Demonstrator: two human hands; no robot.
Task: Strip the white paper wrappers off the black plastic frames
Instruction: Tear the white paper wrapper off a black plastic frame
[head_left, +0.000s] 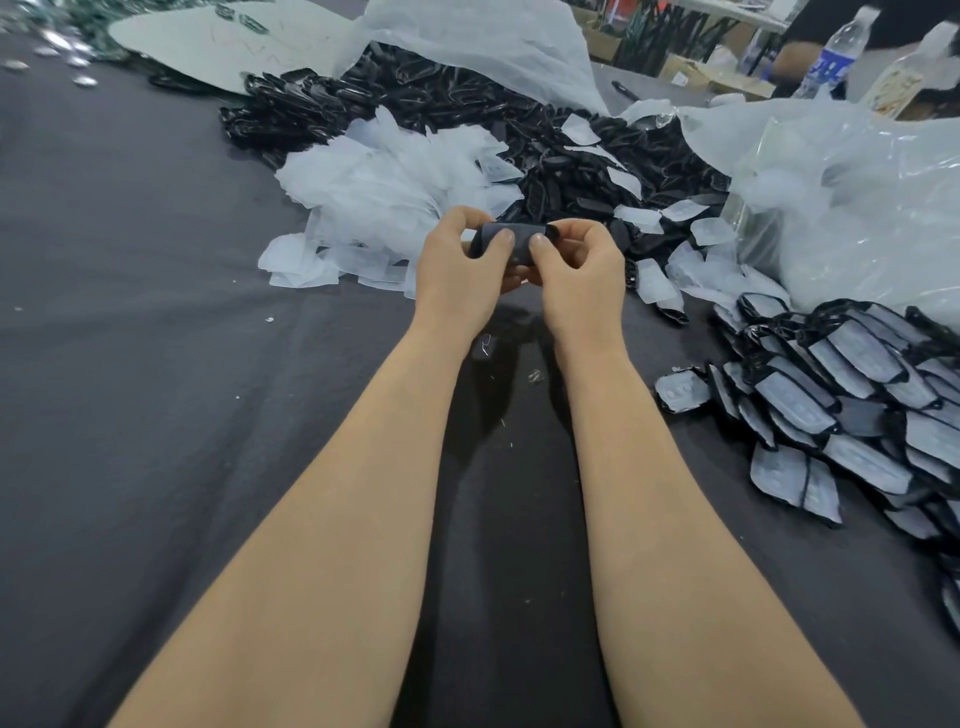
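Held item: one black plastic frame (511, 234), up off the counter (156, 312), centred in front of the person.
Long axis: left to right, spanning the gap between both hands.
Left hand (460, 270): pinches the left end, fingers curled behind.
Right hand (579, 270): pinches the right end the same way. Neither is nearer; the grip is symmetric.
White paper wrapper on this piece: surface reads dull grey, so I cannot tell if any paper remains.
Judgement: peeling calls for the hands to pull apart along that axis.

Surroundings:
- Heap of stripped wrappers (384, 187) just beyond the left hand.
- Bare black frames (441, 104) heaped farther back.
- Wrapped frames (852, 395) piled to the right, nearer the right arm.
- Clear plastic bag (841, 208) behind that pile.

Nothing lies between the hands and either heap.
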